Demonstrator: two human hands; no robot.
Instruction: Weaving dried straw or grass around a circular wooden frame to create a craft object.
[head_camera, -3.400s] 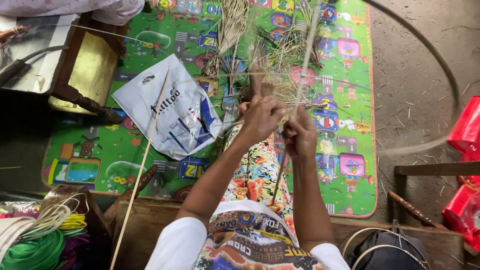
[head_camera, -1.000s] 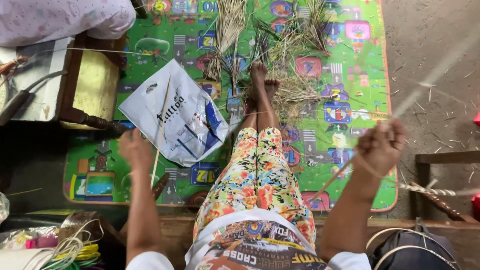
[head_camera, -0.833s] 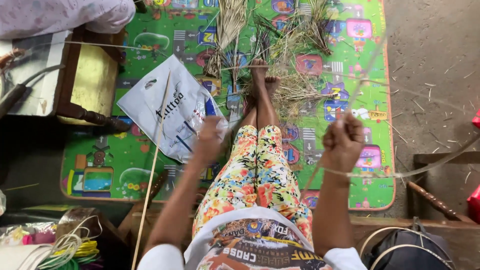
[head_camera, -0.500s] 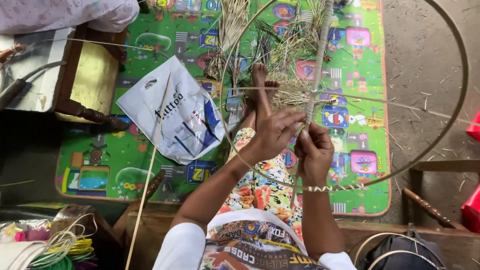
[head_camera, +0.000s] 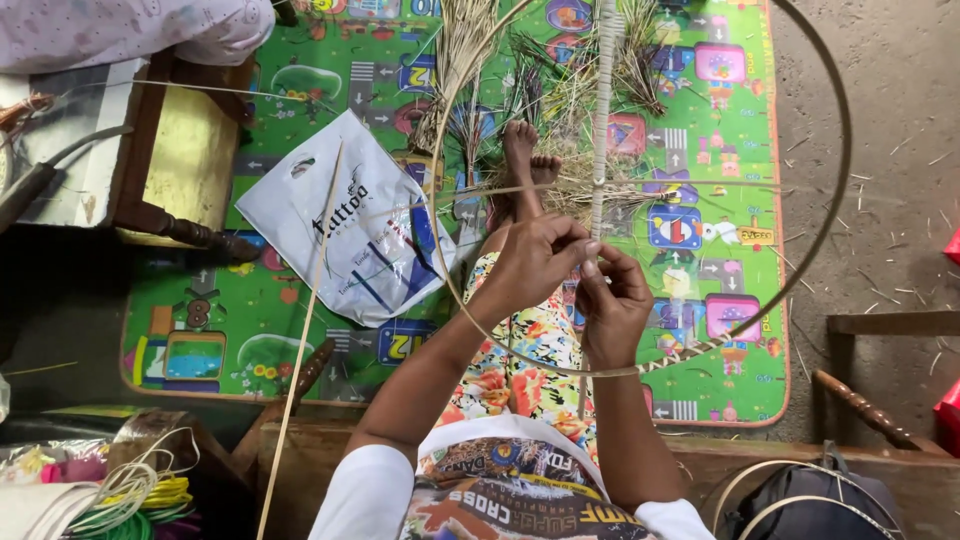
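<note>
Both hands (head_camera: 575, 280) back together at upright stick (head_camera: 600, 130)

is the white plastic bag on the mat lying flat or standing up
Lying flat. The white plastic bag is spread out on the green play mat, its printed face and handle hole facing up, with a thin cane stick crossing it.

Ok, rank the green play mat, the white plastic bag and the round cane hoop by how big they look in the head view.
1. Green play mat, largest.
2. Round cane hoop; held nearer the camera, so its true size is unsure.
3. White plastic bag, smallest.
</note>
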